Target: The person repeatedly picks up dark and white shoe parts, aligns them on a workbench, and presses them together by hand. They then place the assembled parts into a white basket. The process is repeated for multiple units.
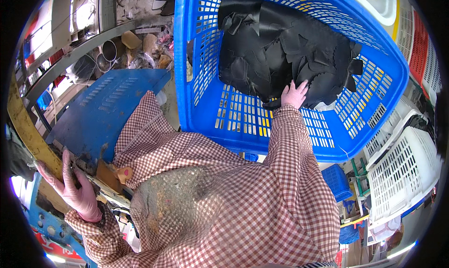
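Thin, smooth black sheets (pixel 280 53), some with jagged edges, overlap in a loose heap inside a blue plastic basket (pixel 184 102) with slotted walls. Your right hand (pixel 294 96) rests at the heap's near edge, fingers spread, gripping nothing. Your left hand (pixel 79 193) has its fingers parted and open at a worn yellow bar (pixel 29 133); contact is unclear. Beside you stands a scuffed, louvred blue panel (pixel 112 104); slotted white crates (pixel 402 174) sit to your right.

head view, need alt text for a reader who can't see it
A person's right hand reaches into a blue basket, at a heap of black, sheet-like pieces. The left hand, fingers spread, is by a yellow bar.
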Tool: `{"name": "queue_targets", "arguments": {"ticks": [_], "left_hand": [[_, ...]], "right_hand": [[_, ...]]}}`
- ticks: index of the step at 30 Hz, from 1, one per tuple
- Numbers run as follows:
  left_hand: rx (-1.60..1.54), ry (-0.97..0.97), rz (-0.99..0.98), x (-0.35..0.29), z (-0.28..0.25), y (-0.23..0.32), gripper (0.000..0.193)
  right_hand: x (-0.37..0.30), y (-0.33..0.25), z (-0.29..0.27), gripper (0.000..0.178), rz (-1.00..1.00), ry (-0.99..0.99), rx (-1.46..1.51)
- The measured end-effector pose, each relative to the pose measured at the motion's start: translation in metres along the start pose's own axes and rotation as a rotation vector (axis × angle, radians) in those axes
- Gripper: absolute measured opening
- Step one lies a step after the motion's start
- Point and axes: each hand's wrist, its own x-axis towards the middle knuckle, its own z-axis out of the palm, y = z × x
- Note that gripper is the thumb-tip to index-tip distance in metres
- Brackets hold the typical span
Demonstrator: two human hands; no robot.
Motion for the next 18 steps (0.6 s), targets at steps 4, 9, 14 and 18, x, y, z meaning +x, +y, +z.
{"name": "queue_targets", "arguments": {"ticks": [4,9,14,18], "left_hand": [[0.035,0.003,0.017,0.002,-0.001,0.001,0.063],[0.083,-0.006,0.027,0.004,-0.002,0.003,0.061],[0.141,-0.035,0.040,0.004,-0.005,0.005,0.061],[0.161,-0.037,0.044,0.004,-0.007,0.006,0.059]], "right_hand": [[0.021,0.004,0.000,0.043,-0.141,-0.018,-0.194],[0.070,-0.011,-0.005,0.033,-0.181,0.085,-0.264],[0.124,-0.031,-0.025,0.081,0.296,0.118,-0.109],[0.151,-0.016,-0.043,0.104,0.617,-0.202,0.120]]}}
